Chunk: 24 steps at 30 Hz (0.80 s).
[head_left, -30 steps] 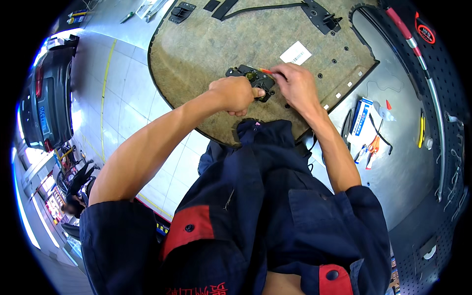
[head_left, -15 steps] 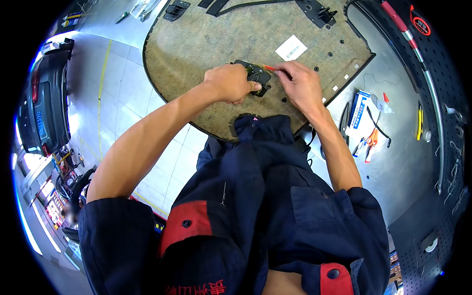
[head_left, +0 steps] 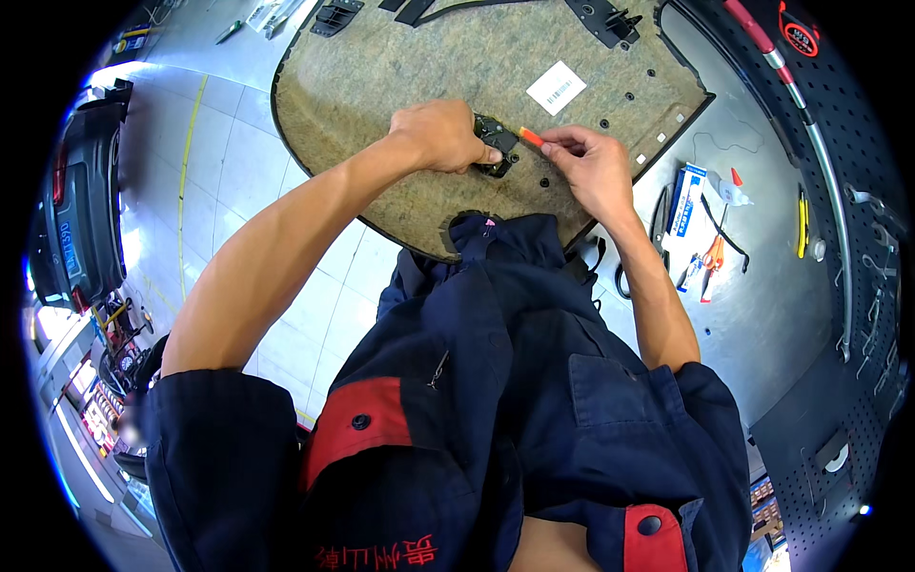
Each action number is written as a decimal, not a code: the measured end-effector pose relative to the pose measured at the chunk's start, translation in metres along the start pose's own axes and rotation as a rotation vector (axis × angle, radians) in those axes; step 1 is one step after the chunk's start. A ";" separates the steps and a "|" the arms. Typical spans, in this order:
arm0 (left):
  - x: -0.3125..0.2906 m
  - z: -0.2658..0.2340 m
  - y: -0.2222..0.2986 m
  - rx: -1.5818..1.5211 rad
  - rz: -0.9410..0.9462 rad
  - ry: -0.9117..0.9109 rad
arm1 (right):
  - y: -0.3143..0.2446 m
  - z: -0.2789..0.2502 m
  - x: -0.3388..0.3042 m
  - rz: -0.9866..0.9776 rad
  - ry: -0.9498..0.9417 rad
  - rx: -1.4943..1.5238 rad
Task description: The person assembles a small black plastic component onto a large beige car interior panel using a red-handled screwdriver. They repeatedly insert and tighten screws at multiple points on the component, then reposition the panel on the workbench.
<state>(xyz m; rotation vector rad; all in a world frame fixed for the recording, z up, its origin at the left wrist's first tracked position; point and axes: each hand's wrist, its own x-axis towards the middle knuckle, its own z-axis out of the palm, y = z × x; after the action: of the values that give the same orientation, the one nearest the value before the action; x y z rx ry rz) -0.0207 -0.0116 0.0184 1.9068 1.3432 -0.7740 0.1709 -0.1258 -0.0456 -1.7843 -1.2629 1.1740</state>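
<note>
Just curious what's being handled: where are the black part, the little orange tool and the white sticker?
black part (head_left: 498, 143), head view, its middle.
orange tool (head_left: 530, 136), head view, its tip.
white sticker (head_left: 557, 87), head view, its centre.

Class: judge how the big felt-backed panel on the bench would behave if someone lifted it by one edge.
The panel is probably light, being thin and fibrous. It is broad and overhangs the bench, so it may sag or flex. Its fuzzy surface likely resists sliding.

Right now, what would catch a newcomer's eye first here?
Both hands meet at a black part on the big felt panel: the left hand presses it, the right hand pinches a small orange piece beside it. Pliers and a blue box lie at right.
</note>
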 end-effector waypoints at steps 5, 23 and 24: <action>-0.007 -0.008 0.007 0.055 -0.021 -0.023 | -0.001 -0.003 -0.015 0.069 -0.129 -0.095; -0.006 -0.002 0.000 0.001 0.033 0.045 | -0.009 0.027 -0.038 -0.133 -0.076 -0.169; -0.006 -0.002 0.001 0.006 0.031 0.044 | -0.006 0.029 -0.040 -0.193 -0.064 -0.187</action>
<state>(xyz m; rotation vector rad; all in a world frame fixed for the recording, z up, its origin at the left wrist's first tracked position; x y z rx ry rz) -0.0217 -0.0136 0.0245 1.9552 1.3361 -0.7256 0.1367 -0.1609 -0.0395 -1.7203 -1.5894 1.0399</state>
